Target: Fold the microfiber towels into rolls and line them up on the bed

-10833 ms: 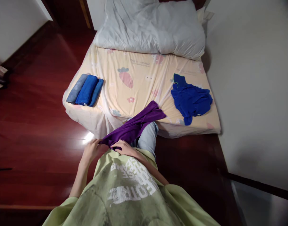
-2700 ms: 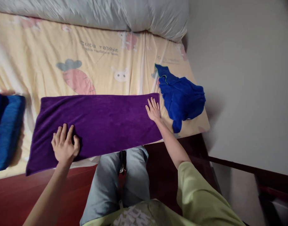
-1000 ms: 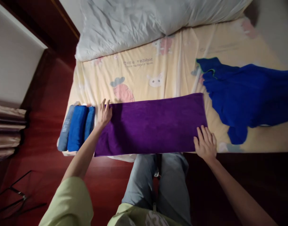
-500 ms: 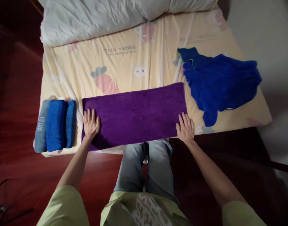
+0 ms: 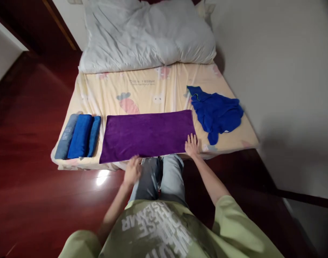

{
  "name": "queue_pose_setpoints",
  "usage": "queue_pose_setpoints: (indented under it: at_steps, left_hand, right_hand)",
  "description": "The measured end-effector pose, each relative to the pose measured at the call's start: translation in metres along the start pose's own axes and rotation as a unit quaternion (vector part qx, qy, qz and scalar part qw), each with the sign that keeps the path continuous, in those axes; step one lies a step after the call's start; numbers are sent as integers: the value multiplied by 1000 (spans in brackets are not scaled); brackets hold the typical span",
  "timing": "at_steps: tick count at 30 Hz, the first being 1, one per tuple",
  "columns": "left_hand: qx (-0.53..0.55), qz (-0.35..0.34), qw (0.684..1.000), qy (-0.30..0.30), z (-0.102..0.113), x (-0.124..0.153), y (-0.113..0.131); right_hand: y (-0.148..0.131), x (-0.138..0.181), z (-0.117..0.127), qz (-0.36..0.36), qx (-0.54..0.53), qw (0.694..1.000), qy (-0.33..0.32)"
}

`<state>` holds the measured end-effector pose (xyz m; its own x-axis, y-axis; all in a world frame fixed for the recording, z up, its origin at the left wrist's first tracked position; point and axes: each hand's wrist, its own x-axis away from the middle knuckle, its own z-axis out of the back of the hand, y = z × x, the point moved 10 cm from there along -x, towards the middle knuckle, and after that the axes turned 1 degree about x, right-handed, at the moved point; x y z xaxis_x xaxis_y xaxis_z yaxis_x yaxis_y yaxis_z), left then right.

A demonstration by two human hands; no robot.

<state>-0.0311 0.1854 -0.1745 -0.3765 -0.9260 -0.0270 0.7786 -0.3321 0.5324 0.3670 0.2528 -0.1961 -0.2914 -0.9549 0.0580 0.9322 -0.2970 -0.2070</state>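
Observation:
A purple towel (image 5: 148,135) lies flat and smoothed out along the front of the bed, its long side towards me. My right hand (image 5: 192,144) rests palm down on the towel's near right corner, fingers stretched and apart. At the towel's front edge, in front of my left knee, is my left hand (image 5: 133,170). Motion smears its fingers, so I cannot tell whether they grip the edge. Rolled or folded towels stand side by side to the left: a grey-blue one (image 5: 66,138), a bright blue one (image 5: 80,136) and a darker blue one (image 5: 94,136).
A crumpled blue cloth (image 5: 219,111) lies on the bed's right side. Behind, a thick grey-white quilt (image 5: 150,39) spans the far end of the patterned yellow sheet (image 5: 105,89). A wall (image 5: 274,71) rises at the right, and dark red floor (image 5: 32,186) surrounds the bed.
My left hand has left the towel's left end and moved right to its front edge. My right hand stays on the right corner. The view has tilted up, showing more wall and quilt.

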Motion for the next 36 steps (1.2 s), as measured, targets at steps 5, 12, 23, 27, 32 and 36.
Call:
queue_pose_setpoints:
  at_steps: [5, 12, 23, 27, 32, 36]
  left_hand:
    - [-48, 49, 994, -87, -71, 123, 43]
    - [-84, 76, 987, -117, -60, 100, 33]
    - [-137, 68, 986, -72, -59, 97, 53]
    - [-123, 73, 987, -79, -59, 96, 51]
    - [-119, 76, 986, -84, -60, 95, 51]
    - [-116, 76, 987, -75, -60, 96, 49]
  right_hand:
    - [-81, 127, -5, 17, -333, 939, 80]
    - [-151, 248, -116, -106, -641, 746, -145]
    - [-160, 225, -128, -254, -812, 501, -155]
    - [-165, 206, -130, -270, -834, 462, -135]
    - [-170, 178, -127, -279, -826, 477, -108]
    - [-179, 164, -126, -292, -824, 476, -94]
